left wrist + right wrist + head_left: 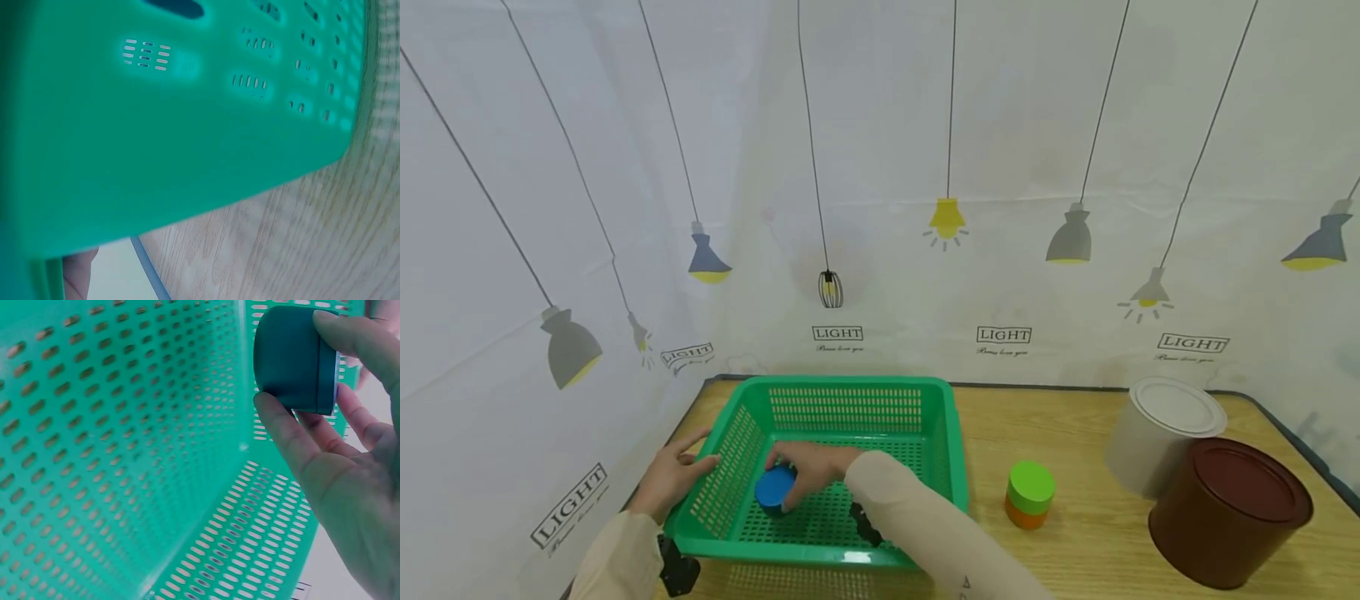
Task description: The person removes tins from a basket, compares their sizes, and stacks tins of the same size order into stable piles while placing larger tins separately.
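Note:
A small round jar (774, 487) with a blue top and dark body is inside a green plastic basket (820, 552), near its left wall. My right hand (814, 467) reaches into the basket and grips the jar between thumb and fingers. The right wrist view shows the right hand's fingers (284, 422) around the dark jar (290, 359), close to the slotted wall. My left hand (672, 479) holds the basket's left rim from outside. In the left wrist view the basket's outer wall (175, 150) hides most of that hand.
Right of the basket stands a small jar (1030, 493) with a green lid and orange base. Farther right are a white lidded canister (1153, 442) and a dark brown one (1221, 521). A lamp-patterned cloth (887, 167) hangs behind the wooden table (1075, 550).

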The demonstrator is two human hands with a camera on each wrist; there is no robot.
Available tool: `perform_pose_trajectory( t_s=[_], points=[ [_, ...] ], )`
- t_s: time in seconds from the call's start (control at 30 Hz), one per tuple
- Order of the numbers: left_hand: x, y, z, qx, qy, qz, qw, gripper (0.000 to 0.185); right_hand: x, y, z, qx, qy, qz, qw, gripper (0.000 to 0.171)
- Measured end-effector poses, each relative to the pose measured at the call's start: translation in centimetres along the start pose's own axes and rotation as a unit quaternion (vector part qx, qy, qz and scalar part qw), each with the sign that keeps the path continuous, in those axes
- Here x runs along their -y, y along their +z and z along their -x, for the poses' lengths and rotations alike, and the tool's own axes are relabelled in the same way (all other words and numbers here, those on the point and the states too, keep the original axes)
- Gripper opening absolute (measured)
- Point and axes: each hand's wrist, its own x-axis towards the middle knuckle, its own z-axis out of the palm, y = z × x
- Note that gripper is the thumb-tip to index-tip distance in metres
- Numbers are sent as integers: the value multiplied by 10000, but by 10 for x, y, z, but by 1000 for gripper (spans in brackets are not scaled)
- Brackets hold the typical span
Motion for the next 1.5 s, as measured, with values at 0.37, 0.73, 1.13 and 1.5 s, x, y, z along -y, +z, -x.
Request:
perform_pose_trajectory(
  t_s=[0.37,0.73,1.13,1.5],
  points=[
    [-2,-2,2,-41,194,-329,9993,66,12,-22,25,-341,-270,466,9980,51],
    [-2,1,-2,-96,186,-363,9991,67,-1,-47,62,-524,-323,708,9956,51],
    [0,1,0,-116,39,-185,9998,65,-11,-65,108,-1071,-544,523,9914,52],
    [-3,1,2,-93,79,-348,9993,66,-32,-85,153,-1389,-720,325,9872,51]
  ],
)
